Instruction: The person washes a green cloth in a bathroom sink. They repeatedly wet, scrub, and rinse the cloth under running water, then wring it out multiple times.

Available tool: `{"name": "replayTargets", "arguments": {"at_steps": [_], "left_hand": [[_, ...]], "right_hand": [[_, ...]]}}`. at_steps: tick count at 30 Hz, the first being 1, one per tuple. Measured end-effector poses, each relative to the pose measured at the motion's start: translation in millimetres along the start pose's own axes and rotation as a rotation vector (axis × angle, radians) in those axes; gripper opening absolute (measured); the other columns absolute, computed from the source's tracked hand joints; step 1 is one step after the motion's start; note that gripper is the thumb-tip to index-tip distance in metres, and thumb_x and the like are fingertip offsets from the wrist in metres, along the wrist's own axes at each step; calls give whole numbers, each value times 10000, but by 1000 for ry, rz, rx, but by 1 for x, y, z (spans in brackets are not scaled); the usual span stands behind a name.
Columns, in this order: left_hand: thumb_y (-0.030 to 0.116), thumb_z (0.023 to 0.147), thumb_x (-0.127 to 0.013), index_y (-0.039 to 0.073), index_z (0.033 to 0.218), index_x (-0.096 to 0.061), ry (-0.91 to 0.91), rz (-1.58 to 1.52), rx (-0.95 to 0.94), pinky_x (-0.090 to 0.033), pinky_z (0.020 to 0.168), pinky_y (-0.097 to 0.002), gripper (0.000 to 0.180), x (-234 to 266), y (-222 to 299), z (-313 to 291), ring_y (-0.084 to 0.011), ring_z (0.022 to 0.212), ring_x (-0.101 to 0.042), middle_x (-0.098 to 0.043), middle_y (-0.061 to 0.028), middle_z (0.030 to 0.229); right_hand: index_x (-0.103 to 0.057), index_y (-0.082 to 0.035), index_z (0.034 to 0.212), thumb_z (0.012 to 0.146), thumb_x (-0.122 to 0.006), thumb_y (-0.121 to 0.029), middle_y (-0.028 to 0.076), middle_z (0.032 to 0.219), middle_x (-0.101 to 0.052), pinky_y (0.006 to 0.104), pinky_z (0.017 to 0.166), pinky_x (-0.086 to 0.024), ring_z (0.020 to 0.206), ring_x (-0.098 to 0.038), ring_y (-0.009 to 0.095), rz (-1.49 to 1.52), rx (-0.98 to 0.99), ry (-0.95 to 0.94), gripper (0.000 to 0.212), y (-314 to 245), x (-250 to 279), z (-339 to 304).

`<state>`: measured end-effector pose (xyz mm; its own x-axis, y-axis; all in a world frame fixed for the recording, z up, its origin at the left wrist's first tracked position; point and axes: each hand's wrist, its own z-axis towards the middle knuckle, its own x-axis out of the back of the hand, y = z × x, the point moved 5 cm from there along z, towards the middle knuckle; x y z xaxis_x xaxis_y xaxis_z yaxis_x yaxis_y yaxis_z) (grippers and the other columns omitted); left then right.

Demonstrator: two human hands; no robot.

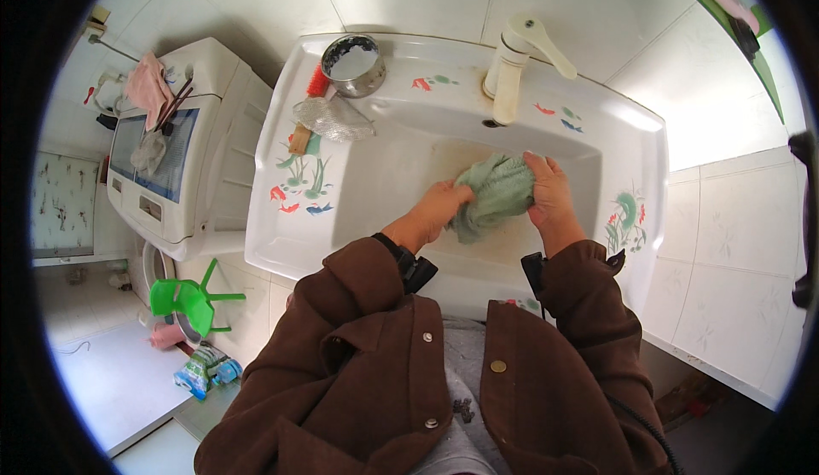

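Note:
A pale green cloth (pixel 493 198), bunched and crumpled, hangs between my hands over the basin of a white sink (pixel 367 219). My left hand (pixel 437 206) pinches its left edge, thumb against the fabric. On the other side, my right hand (pixel 550 192) grips the upper right edge with fingers curled round it. The cream faucet (pixel 509 74) stands behind the cloth, its lever pointing to the right. No water stream shows under the spout.
On the sink's back left corner sit a metal bowl (pixel 354 70), a red brush (pixel 318 81) and a crumpled clear plastic bag (pixel 334 118). A white washing machine (pixel 183 151) adjoins the sink at left, with a pink cloth (pixel 147 89) on it. A green chair (pixel 189 302) stands lower left.

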<state>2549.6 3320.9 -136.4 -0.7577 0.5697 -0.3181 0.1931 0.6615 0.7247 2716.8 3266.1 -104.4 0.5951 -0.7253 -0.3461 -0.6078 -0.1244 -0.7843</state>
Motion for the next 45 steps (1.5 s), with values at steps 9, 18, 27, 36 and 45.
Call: {"name": "replayTargets", "arguments": {"at_steps": [9,18,27,36,45], "left_hand": [[333,934,-452,9,1098,-503,-76,-537,-83,-482,754,-364,366,-8,-12,14,-207,871,-570,-583,-97,992],[317,917,-440,51,1005,-538,165,-191,-75,-468,708,-348,296,-17,-16,14,-167,820,-547,-579,-51,902],[361,932,-445,34,1064,-490,-27,-242,-32,-518,690,-370,355,-30,9,-1,-185,846,-575,-565,-83,910],[228,794,-695,29,1236,-362,218,119,-178,-503,750,-366,588,3,33,-8,-223,897,-571,-514,-132,1084],[261,765,-696,69,1030,-576,-32,596,-24,-449,800,-327,349,0,3,-5,-143,953,-527,-584,-11,931]], "right_hand": [[-523,-1,901,848,-568,-244,200,912,-603,419,719,-454,849,-579,370,-948,732,-218,253,34,-65,-68],[-577,17,793,913,-434,-343,244,779,-602,454,672,-451,724,-576,424,-923,360,16,405,45,-43,-27],[-538,12,961,923,-454,-372,218,772,-618,442,687,-461,744,-599,386,-1079,300,41,394,36,-20,2],[-565,21,1031,717,-717,-209,125,873,-630,334,716,-472,767,-601,234,-1068,42,-535,418,2,4,-18],[-580,-13,988,787,-613,-95,81,931,-625,363,755,-512,811,-614,230,329,-134,-254,220,-15,-2,-18]]}}
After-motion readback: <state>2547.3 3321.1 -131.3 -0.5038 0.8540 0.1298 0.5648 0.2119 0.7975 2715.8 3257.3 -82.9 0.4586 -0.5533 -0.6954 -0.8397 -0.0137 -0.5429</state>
